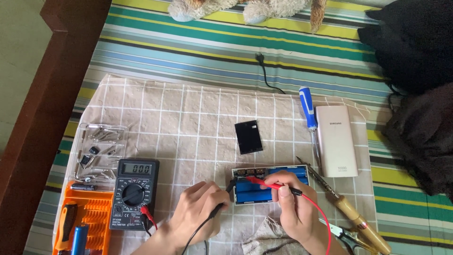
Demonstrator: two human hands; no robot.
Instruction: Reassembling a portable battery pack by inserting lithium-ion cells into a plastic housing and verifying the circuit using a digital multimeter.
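Two hands hold meter probes to an opened white battery pack with blue cylindrical cells point(269, 185) on a checked beige cloth point(188, 113).

The pack lies low and right of centre on the cloth; the right hand point(292, 205) has its fingers clenched on the red probe point(271, 184), laid across the cells; the left hand point(198, 212) grasps the black probe point(225, 198), tip at the pack's left end; both leads run to the black digital multimeter point(134, 192) at left; beside it an orange tool tray point(89, 215); a black rectangular cover point(248, 137) lies above the pack; a white power bank point(336, 140), a blue-handled screwdriver point(309, 113) and a wooden-handled soldering iron point(349, 210) lie right.
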